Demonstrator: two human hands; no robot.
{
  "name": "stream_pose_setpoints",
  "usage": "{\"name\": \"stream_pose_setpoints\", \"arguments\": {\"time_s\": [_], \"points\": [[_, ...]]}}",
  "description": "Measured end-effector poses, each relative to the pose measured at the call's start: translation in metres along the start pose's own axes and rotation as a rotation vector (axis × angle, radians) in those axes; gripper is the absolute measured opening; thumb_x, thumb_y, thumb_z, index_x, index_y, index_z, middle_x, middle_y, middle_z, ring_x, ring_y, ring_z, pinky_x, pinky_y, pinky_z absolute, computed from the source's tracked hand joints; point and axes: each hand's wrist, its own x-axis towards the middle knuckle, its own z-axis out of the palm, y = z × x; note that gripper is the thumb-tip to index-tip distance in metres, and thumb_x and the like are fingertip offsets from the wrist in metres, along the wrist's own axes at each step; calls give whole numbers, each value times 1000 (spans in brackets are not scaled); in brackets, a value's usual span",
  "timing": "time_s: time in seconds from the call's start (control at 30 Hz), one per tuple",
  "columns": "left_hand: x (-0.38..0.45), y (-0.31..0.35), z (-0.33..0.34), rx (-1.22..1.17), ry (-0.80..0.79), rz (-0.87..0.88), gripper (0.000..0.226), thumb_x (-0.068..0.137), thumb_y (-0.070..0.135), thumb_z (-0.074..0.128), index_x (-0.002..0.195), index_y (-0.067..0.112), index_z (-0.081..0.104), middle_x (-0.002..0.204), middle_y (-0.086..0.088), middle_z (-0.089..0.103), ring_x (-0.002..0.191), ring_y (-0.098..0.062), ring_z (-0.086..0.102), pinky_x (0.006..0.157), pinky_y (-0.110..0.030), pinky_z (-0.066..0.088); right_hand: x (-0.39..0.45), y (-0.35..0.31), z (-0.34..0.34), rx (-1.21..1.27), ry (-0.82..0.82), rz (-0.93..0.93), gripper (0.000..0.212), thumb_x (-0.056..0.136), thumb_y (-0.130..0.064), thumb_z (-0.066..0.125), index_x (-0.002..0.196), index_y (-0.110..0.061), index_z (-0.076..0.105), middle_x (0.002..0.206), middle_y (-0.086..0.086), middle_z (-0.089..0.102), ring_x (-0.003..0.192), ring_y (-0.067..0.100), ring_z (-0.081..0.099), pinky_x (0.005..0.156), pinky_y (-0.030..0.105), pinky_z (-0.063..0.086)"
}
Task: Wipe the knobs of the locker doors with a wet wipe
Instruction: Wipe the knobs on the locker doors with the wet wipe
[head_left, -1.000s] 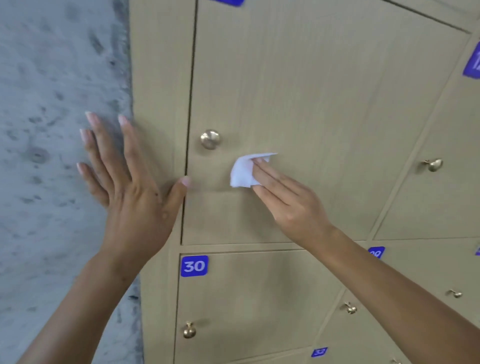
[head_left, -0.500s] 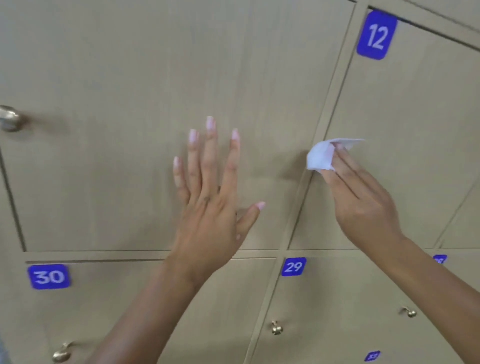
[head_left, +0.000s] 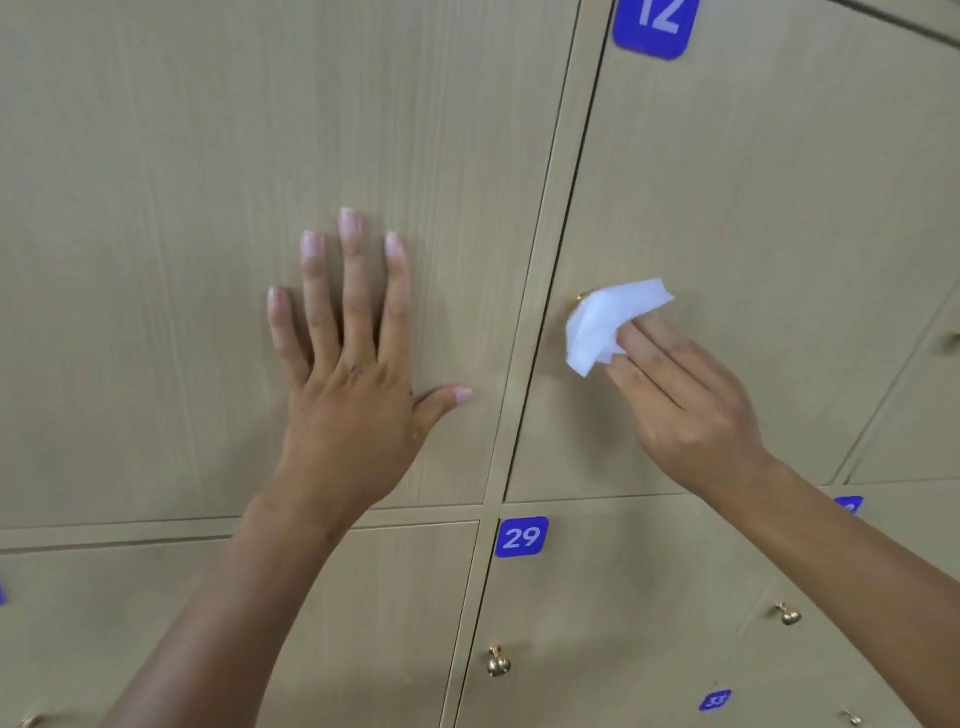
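My right hand (head_left: 691, 405) has the wet wipe (head_left: 605, 325) pinched under its fingertips (head_left: 636, 338) and pressed over the knob (head_left: 583, 298) of the door numbered 12 (head_left: 655, 23). Only a sliver of brass shows at the wipe's upper left edge, so the wipe sits right on the knob, just beside the door's left seam. That grip is clenched on the wipe. My left hand (head_left: 353, 395) lies flat and spread on the neighbouring door (head_left: 260, 208) to the left, holding nothing, bracing me against the lockers.

As I judge it, this knob is the one in hand right now, at the contact stage. Which knobs are already clean I cannot tell from this view. Several look untouched: one on the door numbered 29 (head_left: 521, 537) below, that knob (head_left: 497, 662) bare and shiny, another (head_left: 788, 614) further right, a small one (head_left: 852, 718) at the bottom edge, and a hint of one at the far right (head_left: 955, 340). So I read plenty as left to do.

The wipe is crumpled into a loose fold, its long axis running from lower left to upper right, with a free corner sticking out to the upper right past my fingers. The knob itself points straight out of the door toward me.
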Motion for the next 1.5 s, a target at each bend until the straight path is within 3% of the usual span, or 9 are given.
{"name": "stream_pose_setpoints", "arguments": {"time_s": [0.23, 0.4, 0.5, 0.63, 0.8, 0.97, 1.13, 1.27, 1.5], "points": [[0, 1, 2, -7, 27, 1, 115, 86, 73, 53, 162, 10, -5, 170, -25, -6, 155, -48, -5, 122, -65, 0, 12, 14, 10, 100, 7, -45, 15, 89, 12, 65, 91, 5, 77, 108, 23, 74, 96, 37, 73, 65, 37, 56], [1, 26, -4, -137, -17, -55, 109, 92, 70, 47, 161, 5, -6, 168, -29, -11, 154, -48, -13, 122, -65, -5, -20, 35, 0, 50, -56, 53, 26, 91, 18, 53, 99, 7, 75, 122, 24, 69, 113, 34, 69, 84, 38, 60], [2, 64, -4, -190, -6, 72, 100, 95, 70, 38, 162, 8, -2, 168, -23, -14, 155, -44, -17, 122, -62, -6, -53, 37, -13, 80, -52, 184, 28, 88, 21, 51, 93, 6, 74, 107, 23, 73, 88, 34, 73, 71, 39, 60], [-3, 141, 5, -239, 27, 281, 94, 95, 69, 36, 163, 11, 6, 170, -18, -10, 156, -40, -14, 123, -63, 1, -104, 62, -37, 41, -18, 384, 45, 78, 26, 54, 113, 0, 62, 108, 27, 74, 97, 28, 64, 82, 36, 55], [0, 239, 34, -310, 7, 356, 93, 93, 67, 41, 164, 15, 7, 173, -9, -4, 158, -33, -11, 125, -57, 2, -175, 151, -75, -161, -17, 463, 30, 85, 22, 53, 104, 6, 68, 108, 30, 72, 107, 32, 61, 99, 26, 42], [17, 304, 77, -268, -57, 288, 96, 93, 64, 46, 164, 19, 0, 173, -9, -10, 158, -32, -16, 124, -58, -2, -247, 224, -78, -223, -159, 384, 29, 89, 21, 49, 109, 6, 64, 112, 28, 70, 110, 39, 67, 109, 30, 40], [24, 332, 113, -131, -97, 182, 100, 89, 77, 34, 164, 21, 0, 172, -11, -12, 157, -35, -17, 122, -57, -6, -259, 261, -46, -173, -193, 167, 24, 92, 20, 50, 98, 11, 71, 120, 29, 68, 121, 39, 63, 98, 43, 53], [25, 335, 129, -1, -27, 160, 104, 86, 79, 38, 164, 20, 1, 170, -11, -15, 157, -38, -12, 122, -56, -9, -282, 286, -39, -122, -137, 72, 21, 91, 20, 56, 90, 9, 73, 119, 25, 71, 126, 38, 58, 91, 41, 57], [25, 338, 133, 49, -11, 152, 119, 76, 72, 61, 164, 19, -1, 169, -12, -16, 155, -39, -18, 120, -57, -15, -291, 286, -47, 17, 70, 142, 26, 89, 19, 52, 81, 6, 73, 105, 25, 75, 101, 38, 73, 86, 41, 60]]}}
